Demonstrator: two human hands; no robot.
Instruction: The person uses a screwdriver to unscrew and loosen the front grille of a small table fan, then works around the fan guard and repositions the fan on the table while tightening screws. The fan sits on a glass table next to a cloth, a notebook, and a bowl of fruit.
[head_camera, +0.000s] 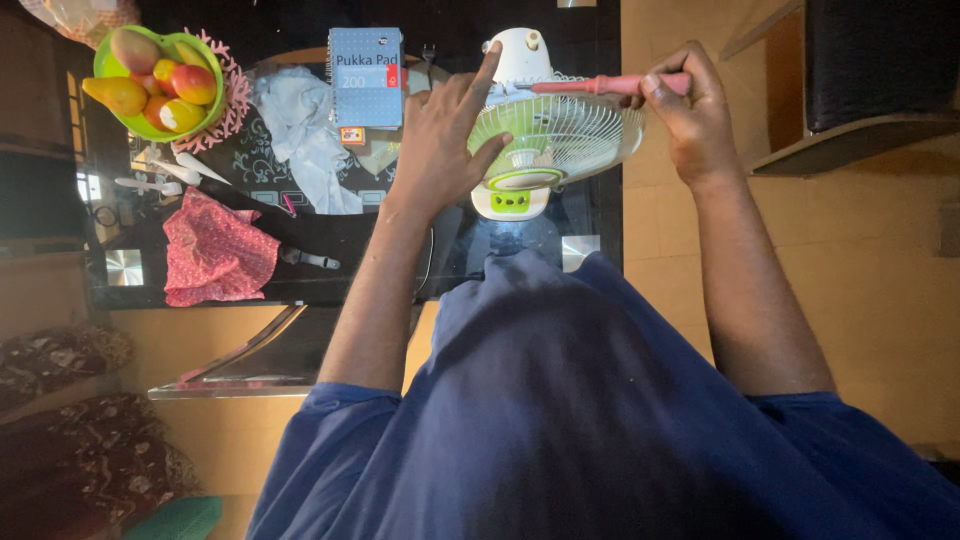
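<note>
In the head view, a small green-and-white table fan (545, 140) is seen lying on the dark glass table (300, 270), between the two hands and ahead of the blue-shirted torso. The left hand (440, 140) is spread wide, its fingers (487, 70) laid on the wire grille. The right hand (690, 110) is closed around a pink-handled screwdriver (610, 85), whose long axis runs leftward to the fan's white rear housing; the tip appears to touch it, though this cannot be told for certain.

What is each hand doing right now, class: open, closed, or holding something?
Left hand: open, fingers spread, resting against the small fan's wire guard.
Right hand: closed around a pink-handled screwdriver pointed at the fan.
</note>
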